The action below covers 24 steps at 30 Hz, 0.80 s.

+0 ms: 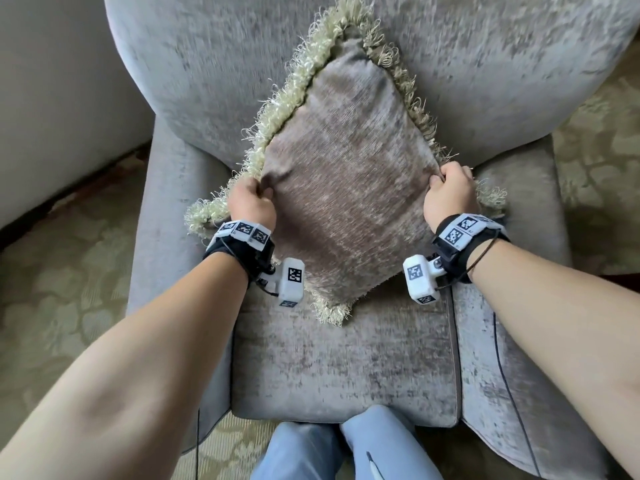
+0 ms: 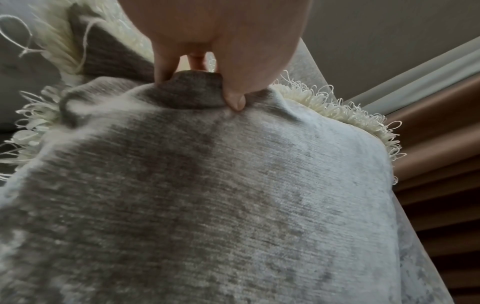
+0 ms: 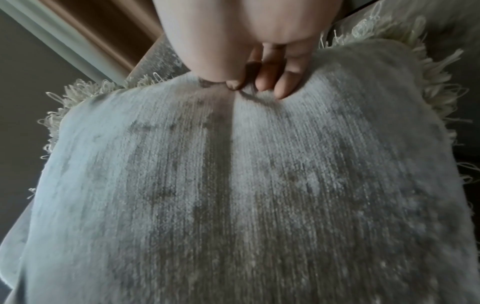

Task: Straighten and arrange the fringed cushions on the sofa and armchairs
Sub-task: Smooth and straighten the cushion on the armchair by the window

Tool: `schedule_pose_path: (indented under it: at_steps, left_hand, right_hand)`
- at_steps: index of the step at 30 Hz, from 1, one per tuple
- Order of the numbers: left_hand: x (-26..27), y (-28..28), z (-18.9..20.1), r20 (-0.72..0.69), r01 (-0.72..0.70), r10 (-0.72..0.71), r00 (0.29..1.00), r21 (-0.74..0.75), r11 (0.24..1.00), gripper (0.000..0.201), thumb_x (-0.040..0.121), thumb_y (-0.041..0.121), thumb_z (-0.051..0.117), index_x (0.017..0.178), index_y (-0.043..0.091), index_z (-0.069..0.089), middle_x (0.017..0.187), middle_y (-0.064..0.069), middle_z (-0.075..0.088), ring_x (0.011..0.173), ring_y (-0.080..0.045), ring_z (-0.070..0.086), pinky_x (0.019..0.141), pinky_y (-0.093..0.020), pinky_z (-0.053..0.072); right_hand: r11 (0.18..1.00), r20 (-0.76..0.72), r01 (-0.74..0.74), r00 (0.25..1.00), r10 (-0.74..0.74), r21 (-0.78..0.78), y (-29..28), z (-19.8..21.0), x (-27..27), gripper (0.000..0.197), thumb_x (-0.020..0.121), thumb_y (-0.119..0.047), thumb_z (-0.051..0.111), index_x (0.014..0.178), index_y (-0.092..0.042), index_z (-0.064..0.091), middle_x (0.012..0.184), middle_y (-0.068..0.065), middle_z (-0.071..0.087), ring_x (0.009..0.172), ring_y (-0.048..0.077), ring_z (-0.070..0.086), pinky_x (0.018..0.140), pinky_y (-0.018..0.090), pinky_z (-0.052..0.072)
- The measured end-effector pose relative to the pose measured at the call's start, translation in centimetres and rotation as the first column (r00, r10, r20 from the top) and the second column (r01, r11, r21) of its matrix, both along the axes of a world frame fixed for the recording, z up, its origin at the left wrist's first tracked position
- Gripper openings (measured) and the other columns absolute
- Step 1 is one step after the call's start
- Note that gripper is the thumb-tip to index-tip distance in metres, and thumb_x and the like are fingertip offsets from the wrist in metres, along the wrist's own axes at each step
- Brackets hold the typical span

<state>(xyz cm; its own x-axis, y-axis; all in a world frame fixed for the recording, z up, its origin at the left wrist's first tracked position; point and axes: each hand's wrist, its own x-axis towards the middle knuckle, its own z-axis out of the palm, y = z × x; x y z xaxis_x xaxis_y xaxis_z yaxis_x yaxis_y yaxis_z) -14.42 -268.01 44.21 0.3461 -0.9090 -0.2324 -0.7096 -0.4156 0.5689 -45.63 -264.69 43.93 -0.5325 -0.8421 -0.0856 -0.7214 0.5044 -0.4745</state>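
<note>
A grey-brown velvet cushion (image 1: 346,188) with a pale looped fringe stands on one corner like a diamond, leaning against the back of a grey armchair (image 1: 519,81). My left hand (image 1: 251,199) grips its left corner; in the left wrist view the left hand (image 2: 207,82) pinches a fold of the cushion (image 2: 221,195) between thumb and fingers. My right hand (image 1: 448,192) grips the right corner, and in the right wrist view the right hand (image 3: 255,82) bunches the cushion (image 3: 246,185) fabric. The lowest corner rests on the seat (image 1: 343,368).
The armchair's padded arms (image 1: 166,202) flank the seat. A patterned beige carpet (image 1: 59,271) surrounds the chair and a pale wall (image 1: 52,64) rises at the left. My knees (image 1: 346,445) touch the seat's front edge. Brown curtains (image 2: 428,144) hang behind.
</note>
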Motion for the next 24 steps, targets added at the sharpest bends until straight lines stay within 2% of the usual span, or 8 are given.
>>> schedule_pose_path:
  at_steps: [3,8,12,16,20,24]
  left_hand:
    - [0.3,-0.2,-0.2,-0.003,0.012,-0.012,1.0,0.016,1.0,0.009,0.092,0.015,0.058,0.089,0.006,0.058,0.089,-0.008,0.057,0.084,-0.024,0.053,0.078,-0.035,0.043]
    - [-0.1,0.2,-0.6,-0.007,0.038,-0.037,0.999,0.11,0.993,0.014,0.093,0.015,0.058,0.102,0.005,0.063,0.09,-0.005,0.057,0.085,-0.023,0.053,0.075,-0.028,0.038]
    - [0.1,0.6,-0.6,0.011,0.029,-0.031,0.999,0.116,0.993,0.014,0.092,0.015,0.057,0.102,0.007,0.064,0.1,-0.012,0.068,0.096,-0.029,0.062,0.079,-0.028,0.042]
    - [0.2,0.9,0.4,0.05,0.037,-0.044,0.998,0.13,0.991,0.017,0.094,0.014,0.053,0.104,0.008,0.065,0.105,-0.014,0.069,0.1,-0.032,0.063,0.086,-0.033,0.047]
    - [-0.4,1.4,1.2,0.069,0.062,-0.074,0.995,0.161,0.985,0.025,0.095,0.019,0.054,0.114,0.01,0.067,0.11,-0.012,0.069,0.103,-0.031,0.065,0.092,-0.036,0.053]
    - [-0.8,2.8,2.0,0.055,0.122,-0.136,0.989,0.203,0.971,0.036,0.096,0.027,0.054,0.129,0.016,0.059,0.116,-0.004,0.068,0.097,-0.022,0.065,0.091,-0.034,0.054]
  right_hand:
    - [1.0,-0.009,0.022,1.0,-0.022,0.007,0.1,-0.2,0.3,0.01,0.091,-0.028,0.049,0.098,-0.022,0.055,0.117,0.006,0.054,0.097,0.036,0.06,0.083,0.05,0.049]
    - [0.994,0.061,0.086,0.994,-0.09,0.072,0.5,-0.6,0.3,0.015,0.094,-0.019,0.051,0.105,-0.013,0.059,0.126,0.009,0.054,0.104,0.036,0.058,0.086,0.038,0.042]
    - [0.994,0.076,0.078,0.994,-0.084,0.071,1.0,-0.6,0.0,0.016,0.092,-0.024,0.052,0.103,-0.019,0.062,0.123,0.009,0.056,0.103,0.036,0.059,0.091,0.042,0.046]
    - [0.993,0.096,0.078,0.992,-0.087,0.087,1.1,0.5,0.2,0.025,0.087,-0.03,0.049,0.104,-0.022,0.065,0.116,0.01,0.062,0.103,0.037,0.059,0.089,0.047,0.049]
    - [0.987,0.109,0.078,0.99,-0.094,0.141,1.9,1.1,0.3,0.04,0.079,-0.041,0.042,0.111,-0.028,0.062,0.106,0.006,0.07,0.094,0.036,0.062,0.085,0.045,0.053]
    - [0.985,0.176,0.064,0.98,-0.092,0.16,3.2,2.8,0.7,0.046,0.087,-0.036,0.048,0.132,-0.028,0.057,0.123,0.007,0.067,0.11,0.034,0.06,0.096,0.039,0.048]
